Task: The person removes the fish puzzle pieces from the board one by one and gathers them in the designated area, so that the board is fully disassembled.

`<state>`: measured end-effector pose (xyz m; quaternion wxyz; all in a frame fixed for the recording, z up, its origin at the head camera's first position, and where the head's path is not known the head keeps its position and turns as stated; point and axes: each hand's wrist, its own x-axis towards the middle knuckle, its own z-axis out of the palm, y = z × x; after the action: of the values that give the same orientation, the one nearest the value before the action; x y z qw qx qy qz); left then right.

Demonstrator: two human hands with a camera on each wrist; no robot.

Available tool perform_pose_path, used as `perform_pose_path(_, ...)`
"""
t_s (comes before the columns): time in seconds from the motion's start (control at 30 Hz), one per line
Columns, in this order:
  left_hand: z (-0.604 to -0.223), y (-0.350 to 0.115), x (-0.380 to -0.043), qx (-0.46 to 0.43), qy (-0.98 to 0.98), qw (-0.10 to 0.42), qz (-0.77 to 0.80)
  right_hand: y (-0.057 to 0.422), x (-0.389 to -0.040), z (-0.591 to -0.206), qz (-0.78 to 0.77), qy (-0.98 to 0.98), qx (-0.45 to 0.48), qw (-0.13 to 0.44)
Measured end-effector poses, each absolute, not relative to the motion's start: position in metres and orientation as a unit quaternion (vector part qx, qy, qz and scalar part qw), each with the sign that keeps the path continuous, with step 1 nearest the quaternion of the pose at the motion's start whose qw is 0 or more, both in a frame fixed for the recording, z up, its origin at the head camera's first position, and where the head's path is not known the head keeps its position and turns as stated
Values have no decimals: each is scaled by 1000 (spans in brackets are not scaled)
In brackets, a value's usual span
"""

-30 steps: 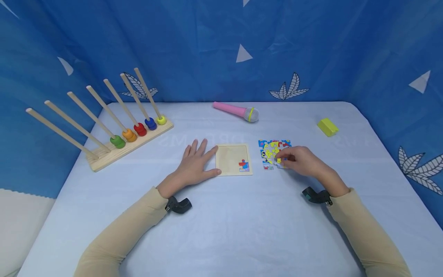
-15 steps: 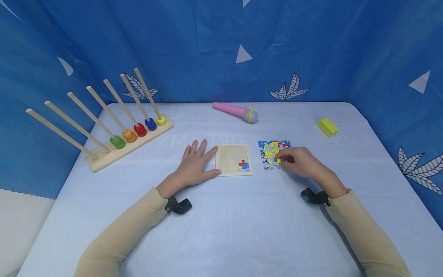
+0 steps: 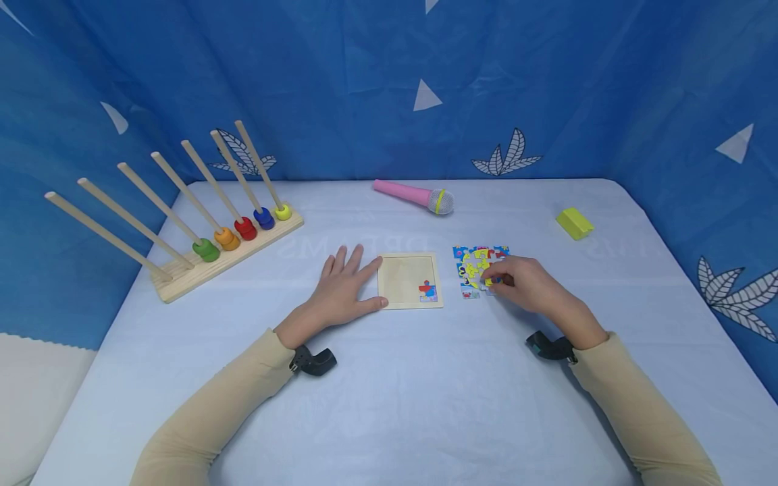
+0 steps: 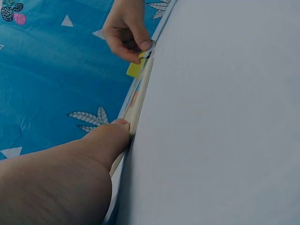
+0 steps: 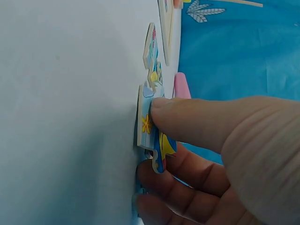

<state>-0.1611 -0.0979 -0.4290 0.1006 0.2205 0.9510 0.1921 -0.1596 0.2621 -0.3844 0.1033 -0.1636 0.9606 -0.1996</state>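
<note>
In the head view my left hand [image 3: 340, 290] lies with its fingers spread, the thumb and index fingertips at the left edge of a square wooden puzzle tray [image 3: 398, 306]. A small joined patch of red and blue puzzle pieces [image 3: 428, 291] fills the tray's lower right corner. To the right, my right hand [image 3: 525, 283] pinches a puzzle piece [image 5: 146, 123] between thumb and fingers; the right wrist view shows a yellow starfish on it. Under and beside those fingers lie several colourful puzzle pieces [image 3: 468, 270] close together on the cloth, partly covered by the hand.
At the left stands a wooden peg rack [image 3: 237, 255] with coloured beads on some of its tall pegs. Behind the tray lies a pink toy microphone [image 3: 413, 194]. A yellow-green block [image 3: 575, 223] sits at the back right. A blue curtain [image 3: 389, 88] hangs along the table's far edge.
My right hand and wrist have shifted very slightly left, with the fingers staying at the loose pieces. The left hand and the tray have kept their places.
</note>
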Motion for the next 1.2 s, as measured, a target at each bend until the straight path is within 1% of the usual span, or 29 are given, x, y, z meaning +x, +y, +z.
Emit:
perform_pose_path(0.4, -428, -98, -160, 218, 951, 101, 194, 263, -160, -384, -202, 959, -170, 105)
perform_pose_path(0.73, -428, -97, -160, 220, 952, 99, 190, 264, -157, -387, -199, 960, -180, 78)
perform_pose_path(1.2, -429, -97, -161, 218, 952, 102, 188, 266, -159, -390, -197, 957, -197, 88)
